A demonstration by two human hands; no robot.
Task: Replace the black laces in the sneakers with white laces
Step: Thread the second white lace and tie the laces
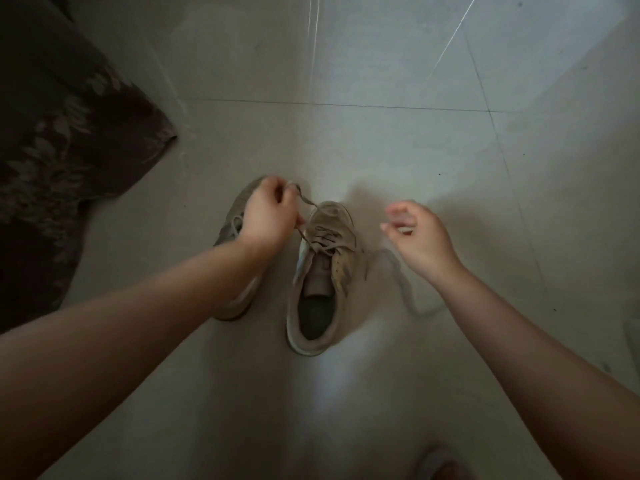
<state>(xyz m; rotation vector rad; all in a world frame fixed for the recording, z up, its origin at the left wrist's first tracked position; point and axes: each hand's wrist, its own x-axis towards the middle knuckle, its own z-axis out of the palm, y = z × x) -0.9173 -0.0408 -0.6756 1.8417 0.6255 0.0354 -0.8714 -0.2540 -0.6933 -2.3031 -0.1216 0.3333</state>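
Beige sneaker point(323, 271), left hand point(268, 216) pinching lace point(306, 202)

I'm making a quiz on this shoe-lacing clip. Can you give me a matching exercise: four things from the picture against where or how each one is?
Things:
1. left hand
2. right hand
3. beige laced sneaker with the open mouth
4. dark leaf-patterned cloth

States:
A. lies at the left edge of the grey tiled floor
B. hovers with loosely curled fingers, holding nothing
C. stands on the floor between the two forearms
D. pinches a lace end pulled up from the sneaker

Pairs: 1-D, 2-B, 3-C, 4-A
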